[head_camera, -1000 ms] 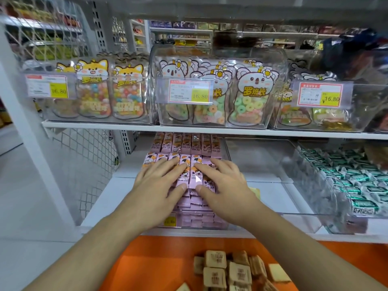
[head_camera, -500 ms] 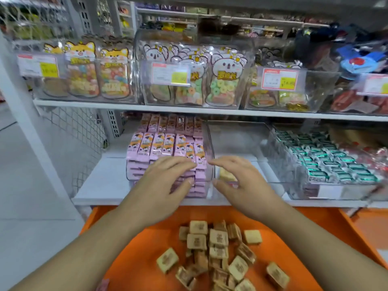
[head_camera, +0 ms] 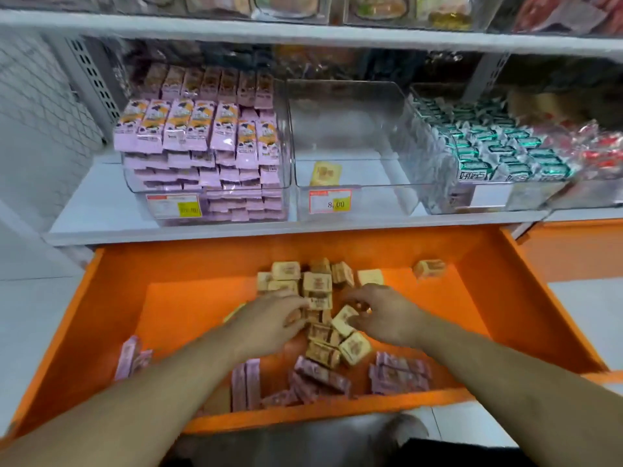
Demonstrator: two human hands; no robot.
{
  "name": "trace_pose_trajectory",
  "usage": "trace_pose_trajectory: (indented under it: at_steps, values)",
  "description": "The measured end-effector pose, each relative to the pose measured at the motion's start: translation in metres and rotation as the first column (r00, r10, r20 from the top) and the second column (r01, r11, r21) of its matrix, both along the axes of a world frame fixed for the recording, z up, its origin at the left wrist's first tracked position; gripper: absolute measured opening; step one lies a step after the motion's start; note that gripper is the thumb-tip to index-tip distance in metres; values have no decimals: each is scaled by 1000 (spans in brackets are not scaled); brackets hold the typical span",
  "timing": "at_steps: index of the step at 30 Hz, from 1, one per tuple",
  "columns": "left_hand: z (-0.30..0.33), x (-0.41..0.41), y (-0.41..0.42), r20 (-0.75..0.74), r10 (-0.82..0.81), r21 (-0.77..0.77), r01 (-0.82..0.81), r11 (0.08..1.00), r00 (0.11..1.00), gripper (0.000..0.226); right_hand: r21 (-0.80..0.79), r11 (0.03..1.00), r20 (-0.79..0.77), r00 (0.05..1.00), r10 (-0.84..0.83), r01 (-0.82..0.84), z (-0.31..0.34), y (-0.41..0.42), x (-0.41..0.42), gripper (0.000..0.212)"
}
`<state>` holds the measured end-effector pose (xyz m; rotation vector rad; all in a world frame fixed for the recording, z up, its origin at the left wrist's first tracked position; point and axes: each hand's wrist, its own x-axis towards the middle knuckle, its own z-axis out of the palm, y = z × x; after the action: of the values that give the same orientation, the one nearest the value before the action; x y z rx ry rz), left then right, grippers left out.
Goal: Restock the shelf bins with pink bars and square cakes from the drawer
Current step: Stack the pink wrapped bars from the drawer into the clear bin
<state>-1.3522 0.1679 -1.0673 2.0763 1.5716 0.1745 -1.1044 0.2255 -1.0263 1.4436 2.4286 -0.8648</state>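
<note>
Several tan square cakes (head_camera: 317, 284) lie heaped in the middle of the open orange drawer (head_camera: 505, 298). My left hand (head_camera: 269, 320) reaches into the heap from the left, its fingers curled round cakes. From the right, my right hand (head_camera: 382, 311) arches over the heap, with fingers and thumb closing on a cake (head_camera: 344, 320). Loose pink bars (head_camera: 397, 374) lie along the drawer's near side. On the shelf above, the left clear bin (head_camera: 286, 183) is packed with pink bars (head_camera: 202, 136). The middle clear bin (head_camera: 381, 197) holds one yellow cake (head_camera: 325, 173).
A clear bin of green-and-white packets (head_camera: 499, 153) stands to the right of the middle bin, with red packets (head_camera: 603, 153) beyond it. Price tags (head_camera: 330, 201) hang on the bin fronts. A higher shelf (head_camera: 303, 32) carries more bins. A dark shoe (head_camera: 401, 429) shows below the drawer front.
Both hands have dropped from the shelf bin of pink bars down into the drawer and closed onto the square cakes. The view has tilted downward.
</note>
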Motion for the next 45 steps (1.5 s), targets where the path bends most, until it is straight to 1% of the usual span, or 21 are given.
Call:
trace_pose_trajectory:
  at_steps: [3,6,9,11,12,14,15,16,17,19,20,22,23,27,29,31,34,38,40,42,45]
  values:
    - [-38,-14,-9,-58,20,-125,-27,992,998,37,-127,989,66,994,84,-76,-42,-3,-12,58]
    - [-76,-37,-14,-198,2,-276,-58,959,980,34,-211,952,73,968,242,-222,-80,-1,-36,59]
    - [-99,-53,-13,-247,-12,-387,-87,918,969,43,-248,900,99,915,391,-358,-111,3,-63,63]
    - [-105,-55,-10,-254,-86,-439,-36,898,963,47,-234,864,130,867,482,-445,-131,7,-77,69]
    - [-110,-56,-9,-261,-127,-459,-7,888,957,51,-222,851,155,844,513,-476,-144,9,-80,73]
    - [-120,-56,-9,-268,-191,-489,38,871,944,70,-187,820,201,796,571,-541,-163,12,-84,82]
    - [-124,-56,-10,-268,-220,-489,64,870,938,81,-172,800,229,767,600,-575,-170,13,-85,80]
    - [-128,-57,-10,-274,-244,-494,81,866,930,88,-174,780,251,739,625,-601,-174,14,-86,73]
    - [-131,-58,-10,-283,-255,-495,87,864,925,90,-176,766,270,719,641,-618,-176,14,-86,65]
    - [-137,-59,-6,-299,-252,-493,77,866,920,84,-159,769,278,719,636,-619,-178,15,-86,53]
    - [-140,-59,-5,-299,-250,-493,75,867,921,77,-162,777,270,730,627,-608,-178,15,-86,53]
    - [-145,-59,-5,-292,-237,-495,66,866,927,62,-159,798,230,764,603,-582,-175,14,-85,59]
    - [-148,-59,-6,-284,-217,-494,51,868,934,57,-161,809,205,782,588,-566,-171,13,-84,62]
    - [-148,-59,-7,-251,-118,-474,-16,880,961,59,-175,846,122,842,526,-504,-148,15,-80,70]
    - [-144,-59,-7,-232,-76,-478,-46,877,970,59,-171,865,85,868,489,-471,-138,14,-80,67]
    - [-136,-60,-8,-241,-65,-485,-63,872,968,50,-215,894,55,909,413,-393,-126,14,-80,58]
    - [-111,-58,-9,-267,-61,-481,-78,873,962,40,-265,921,21,953,301,-285,-100,16,-79,50]
    - [-68,-56,-9,-289,-38,-439,-97,893,956,28,-247,950,-28,981,190,-191,-50,21,-78,40]
    - [-39,-54,-8,-274,-22,-416,-97,904,961,23,-255,956,-76,989,129,-144,-24,20,-76,35]
    - [-1,-51,-6,-225,7,-368,-92,925,974,22,-243,964,-128,988,82,-111,5,18,-71,33]
    - [60,-45,-2,-28,173,-276,-174,945,985,12,-229,969,-201,979,45,-92,49,10,-63,32]
